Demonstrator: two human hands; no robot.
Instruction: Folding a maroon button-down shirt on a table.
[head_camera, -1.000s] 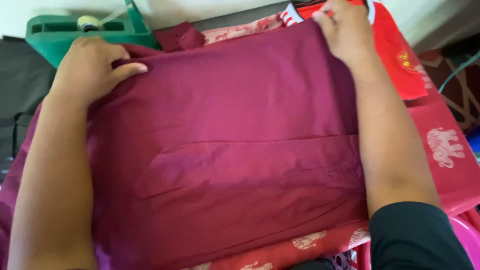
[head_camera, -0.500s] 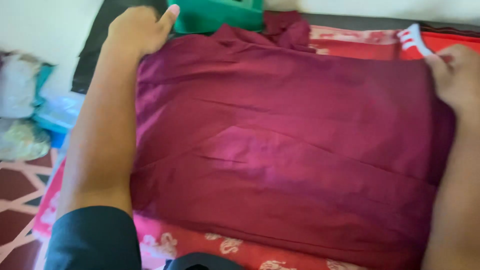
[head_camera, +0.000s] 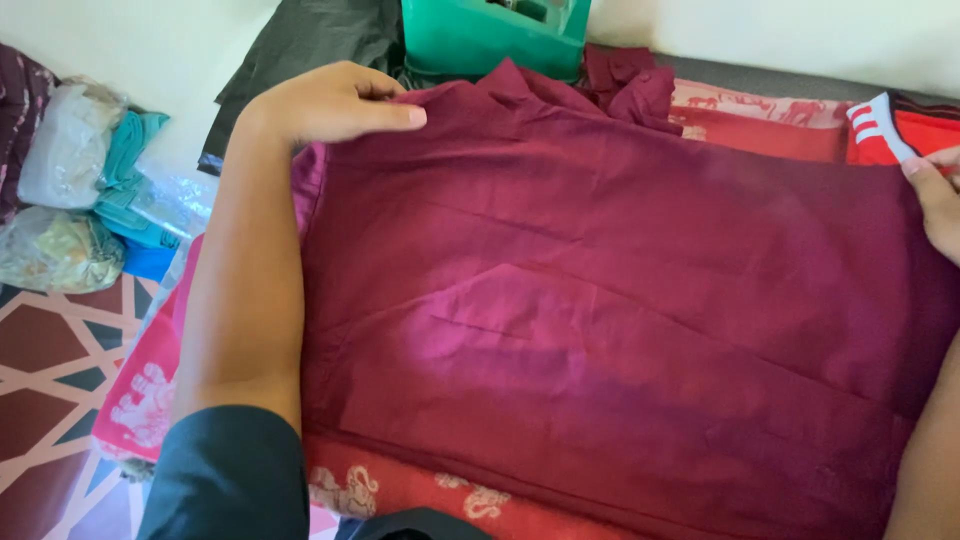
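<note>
Covering most of the work surface, the maroon folded garment (head_camera: 620, 330) lies flat, with a slanting fold line crossing its middle and a straight folded edge along its near side. This garment serves as the reference for all positions below.

Left hand (head_camera: 325, 102): positioned at the far left corner of the garment. The palm faces down, the fingers are curled loosely, and the thumb is extended flat along the far edge of the cloth. The hand presses on the corner; it is not closed around the fabric. The left forearm runs along the left edge of the garment, ending in a dark sleeve (head_camera: 225, 480) at the near left corner.

Right hand (head_camera: 935, 205): positioned at the far right corner of the garment and mostly cut off by the frame edge. The visible fingertips touch the fabric edge. Whether the hand pinches the cloth or only rests on it cannot be determined.

Surroundings:
- Beneath the garment: a red cloth with pale elephant figures (head_camera: 400, 490), showing along the near, left and far sides.
- Beyond the far edge: a green plastic tape dispenser (head_camera: 490, 35), with a bunched maroon fabric scrap (head_camera: 625, 80) just beside it.
- At the far right corner: a red jersey with white stripes (head_camera: 890, 130).
- Well left of the garment: clear bags of folded clothing (head_camera: 80, 200) on a patterned tile floor (head_camera: 50, 370).
</note>
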